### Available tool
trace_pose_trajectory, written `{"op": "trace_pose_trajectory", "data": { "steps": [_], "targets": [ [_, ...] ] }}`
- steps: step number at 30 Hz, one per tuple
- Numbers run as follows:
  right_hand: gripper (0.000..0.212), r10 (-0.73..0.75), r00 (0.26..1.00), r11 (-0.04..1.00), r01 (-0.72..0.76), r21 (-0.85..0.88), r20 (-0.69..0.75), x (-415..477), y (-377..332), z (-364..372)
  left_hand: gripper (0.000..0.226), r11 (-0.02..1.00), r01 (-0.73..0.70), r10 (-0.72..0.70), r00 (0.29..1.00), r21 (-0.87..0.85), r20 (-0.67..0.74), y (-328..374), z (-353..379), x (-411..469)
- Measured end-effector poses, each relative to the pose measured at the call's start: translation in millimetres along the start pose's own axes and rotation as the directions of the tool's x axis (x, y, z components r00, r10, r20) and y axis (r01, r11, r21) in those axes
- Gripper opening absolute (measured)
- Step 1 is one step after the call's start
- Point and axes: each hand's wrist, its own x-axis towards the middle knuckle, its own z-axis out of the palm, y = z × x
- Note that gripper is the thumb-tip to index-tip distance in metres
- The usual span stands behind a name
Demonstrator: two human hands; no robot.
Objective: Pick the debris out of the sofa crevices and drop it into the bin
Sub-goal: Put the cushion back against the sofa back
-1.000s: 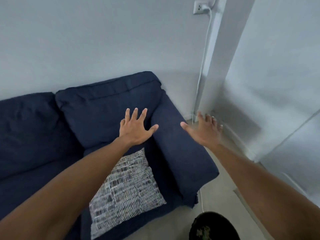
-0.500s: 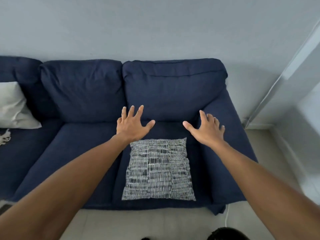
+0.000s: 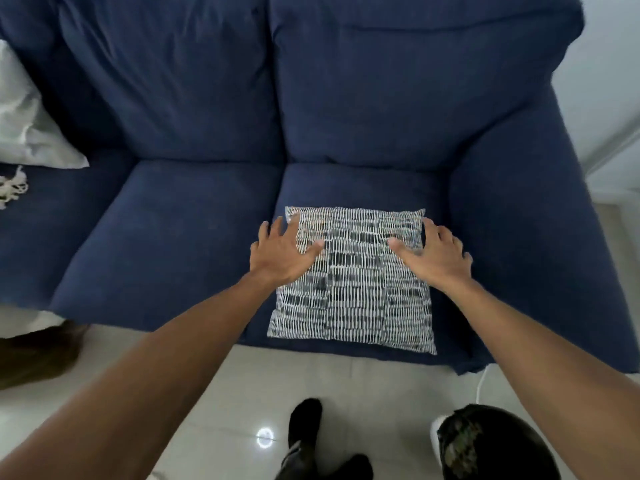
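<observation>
Your 2 arms are bare all the way up — you have no sleeves on them that show. Your left hand has no ring, no watch and no glove. Your right hand is bare too, with nothing on the wrist. Down by the floor you have 1 dark foot showing — it is too blurry to tell sock from shoe.

home living rm: navy sofa, throw pillow, tile floor
</observation>
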Motion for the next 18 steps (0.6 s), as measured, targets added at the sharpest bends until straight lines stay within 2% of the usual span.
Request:
{"op": "trace_pose_trajectory", "data": {
  "steps": [3, 10, 18],
  "targets": [
    [0.11, 0.025, 0.999, 1.0, -0.025, 0.017, 0.027, 14.0, 8.5, 34.2, 0.086, 1.0, 0.022, -0.022, 0.999, -0.007, 0.03, -12.6, 34.0, 15.4],
    [0.111, 0.084, 0.993, 0.991, -0.092, 0.096, 0.081, 42.2, 28.3, 98.3, 0.087, 0.971, 0.143, -0.126, 0.987, -0.19, 0.102, -43.3, 93.9, 56.5],
    [0.125, 0.195, 0.977, 0.949, -0.211, 0.234, 0.091, 54.2, 35.7, 120.2, 0.092, 0.938, 0.199, -0.168, 0.977, -0.284, 0.128, -54.7, 123.0, 77.0]
  ]
}}
